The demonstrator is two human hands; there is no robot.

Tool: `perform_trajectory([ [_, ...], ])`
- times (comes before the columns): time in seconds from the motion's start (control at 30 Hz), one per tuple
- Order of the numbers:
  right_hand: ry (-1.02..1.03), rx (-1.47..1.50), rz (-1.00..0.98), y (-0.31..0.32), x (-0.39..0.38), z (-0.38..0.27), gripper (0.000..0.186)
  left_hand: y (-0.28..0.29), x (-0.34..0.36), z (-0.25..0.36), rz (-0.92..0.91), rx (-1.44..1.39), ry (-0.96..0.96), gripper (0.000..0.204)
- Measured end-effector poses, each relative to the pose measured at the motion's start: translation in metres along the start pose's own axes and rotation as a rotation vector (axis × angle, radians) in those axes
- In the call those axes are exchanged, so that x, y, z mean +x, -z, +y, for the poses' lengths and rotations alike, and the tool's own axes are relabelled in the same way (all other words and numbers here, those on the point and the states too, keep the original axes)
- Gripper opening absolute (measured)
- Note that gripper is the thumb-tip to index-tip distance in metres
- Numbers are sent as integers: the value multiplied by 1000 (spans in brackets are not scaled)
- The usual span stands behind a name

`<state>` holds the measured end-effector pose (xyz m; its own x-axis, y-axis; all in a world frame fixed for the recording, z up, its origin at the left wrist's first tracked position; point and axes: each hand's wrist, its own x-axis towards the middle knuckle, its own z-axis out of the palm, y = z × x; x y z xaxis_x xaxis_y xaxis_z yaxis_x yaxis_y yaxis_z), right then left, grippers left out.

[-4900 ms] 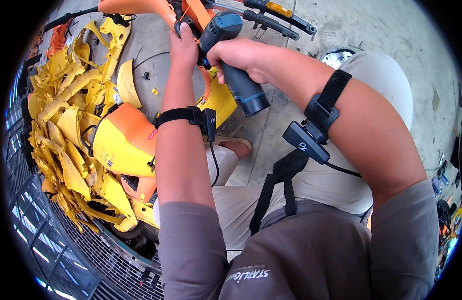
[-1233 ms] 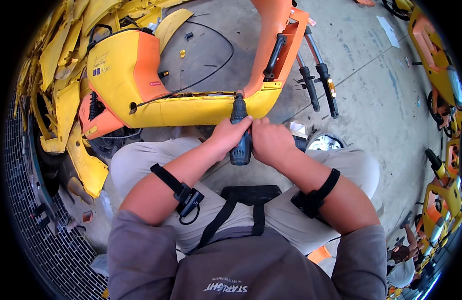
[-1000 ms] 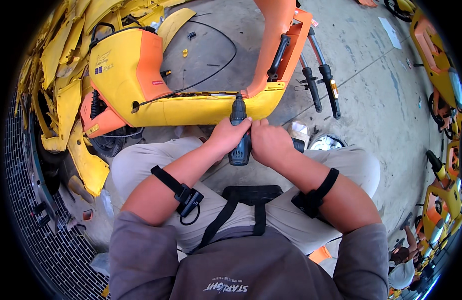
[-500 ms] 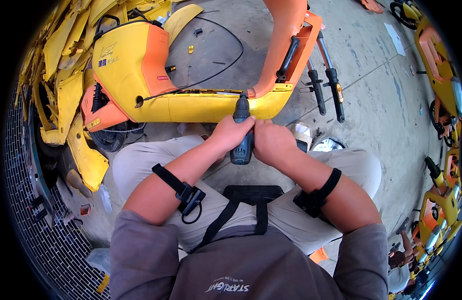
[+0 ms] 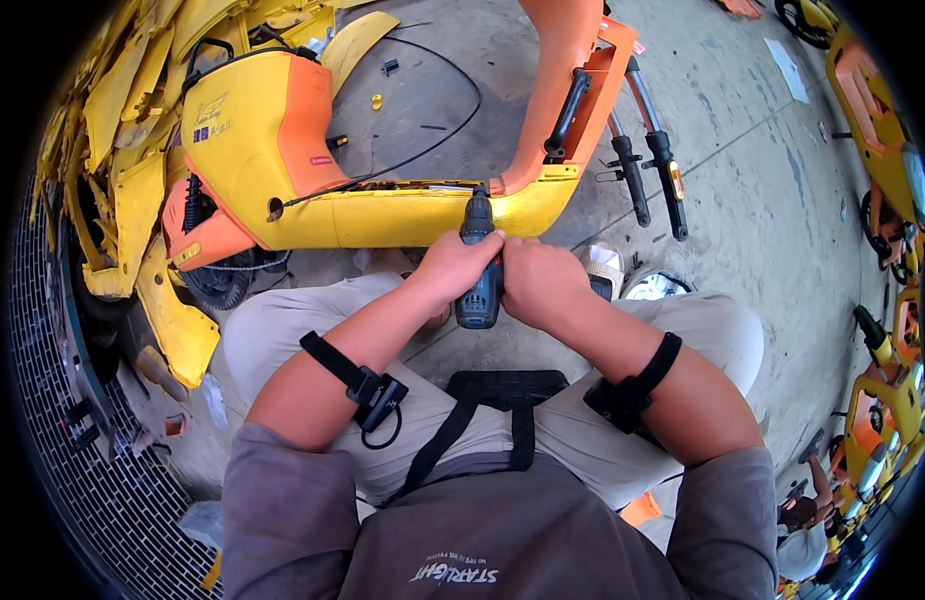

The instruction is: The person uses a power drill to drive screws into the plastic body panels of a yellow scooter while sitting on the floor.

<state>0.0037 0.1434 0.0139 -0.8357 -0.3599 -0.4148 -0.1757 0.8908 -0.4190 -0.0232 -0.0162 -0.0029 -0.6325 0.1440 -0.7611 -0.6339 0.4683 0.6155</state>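
Observation:
Both my hands are closed around a dark cordless drill (image 5: 479,290). My left hand (image 5: 452,268) holds it from the left side, while my right hand (image 5: 544,280) grips it from the right; most of its handle is hidden behind my fingers. The drill's front end points away from me and meets the upper edge of the yellow lower panel (image 5: 382,221) of a scooter body. I cannot make out the bit's tip or a screw there. An orange front section (image 5: 550,90) rises on the right, and the yellow seat housing (image 5: 237,140) stands on the left.
Yellow panels (image 5: 112,70) lie heaped at the far left. A black cable (image 5: 476,85) loops over the concrete floor behind the scooter body. Fork legs (image 5: 662,160) lie to its right. More yellow scooters (image 5: 872,130) line the right side, with another person (image 5: 804,545) at lower right.
The scooter body appears shifted slightly left and the drill moves slightly left with both hands still around it. Its front end stays at the panel's edge.

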Motion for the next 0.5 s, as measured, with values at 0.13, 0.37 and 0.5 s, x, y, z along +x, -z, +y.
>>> perform_trajectory([
  [0.13, -7, 11, 1, 1, -1, 0, 30, -1, 8, -5, -2, 20, 6, 57],
  [0.37, -24, 2, -20, 5, -2, 2, 29, -7, 10, -7, 49, 11, 16, 59],
  [0.5, -16, 20, -1, 5, -3, 1, 29, -6, 18, -15, -13, -9, 1, 56],
])
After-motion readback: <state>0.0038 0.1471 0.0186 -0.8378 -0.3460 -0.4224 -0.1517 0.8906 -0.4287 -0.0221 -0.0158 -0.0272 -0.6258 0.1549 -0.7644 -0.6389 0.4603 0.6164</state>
